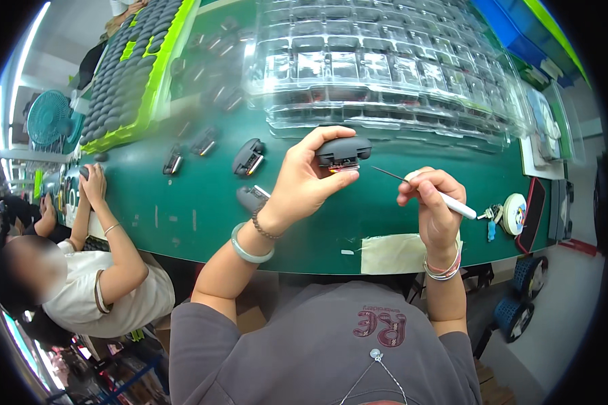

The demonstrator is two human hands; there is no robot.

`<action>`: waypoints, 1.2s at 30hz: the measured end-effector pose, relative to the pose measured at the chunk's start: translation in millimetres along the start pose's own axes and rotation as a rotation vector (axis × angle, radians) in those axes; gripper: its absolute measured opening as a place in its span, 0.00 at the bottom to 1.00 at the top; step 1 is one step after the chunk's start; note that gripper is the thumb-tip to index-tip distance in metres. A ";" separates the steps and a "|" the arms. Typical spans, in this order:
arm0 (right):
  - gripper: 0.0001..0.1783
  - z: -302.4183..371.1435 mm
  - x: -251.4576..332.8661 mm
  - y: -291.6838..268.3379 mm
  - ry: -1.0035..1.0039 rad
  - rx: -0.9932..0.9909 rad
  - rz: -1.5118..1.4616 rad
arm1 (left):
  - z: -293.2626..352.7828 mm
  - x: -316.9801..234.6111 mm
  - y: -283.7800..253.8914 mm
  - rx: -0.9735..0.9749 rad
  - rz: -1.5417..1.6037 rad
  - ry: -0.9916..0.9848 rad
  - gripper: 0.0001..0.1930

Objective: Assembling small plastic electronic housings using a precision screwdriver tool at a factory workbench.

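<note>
My left hand (304, 177) is closed round a dark grey rounded device (342, 151), raised above the green table (311, 233). Its lower side shows uncovered inner parts, with small bits of red and yellow. In my right hand (436, 202) is a thin-shafted tool with a white handle (458, 205). The dark tip points left toward the device, a small gap away from it. Two similar grey devices, one (248, 157) beyond my left wrist and another (252, 196) beside it, lie on the table.
Stacked clear plastic trays (358, 64) fill the far middle. A bright green tray (157, 71) of grey rounded parts stands far left. Nearer are a pale cloth (392, 254), a white round object (515, 214) and small charms (491, 230). A co-worker (108, 270) sits at left, hands on the table.
</note>
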State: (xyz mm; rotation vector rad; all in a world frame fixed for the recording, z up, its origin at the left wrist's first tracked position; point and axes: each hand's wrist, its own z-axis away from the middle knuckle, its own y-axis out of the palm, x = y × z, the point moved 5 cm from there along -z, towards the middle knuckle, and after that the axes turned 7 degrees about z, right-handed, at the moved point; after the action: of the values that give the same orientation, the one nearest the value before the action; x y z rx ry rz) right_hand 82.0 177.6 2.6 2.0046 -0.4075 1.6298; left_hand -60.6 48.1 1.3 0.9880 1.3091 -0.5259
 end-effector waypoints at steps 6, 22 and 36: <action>0.14 1.0 -1.6 1.3 0.002 0.029 0.028 | 4.9 1.3 5.1 0.029 0.030 -0.045 0.25; 0.15 -0.8 -3.9 4.4 0.054 0.092 0.006 | 6.7 4.4 10.9 0.076 0.004 -0.060 0.25; 0.17 -1.3 -12.8 -2.7 0.243 0.094 -0.255 | 13.5 4.8 21.0 0.173 0.094 -0.129 0.25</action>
State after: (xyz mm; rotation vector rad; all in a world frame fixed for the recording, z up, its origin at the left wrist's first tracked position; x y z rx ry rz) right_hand 79.4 179.4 -10.1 1.8071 0.0146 1.7258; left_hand -35.2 48.7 2.4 1.1338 1.1108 -0.6277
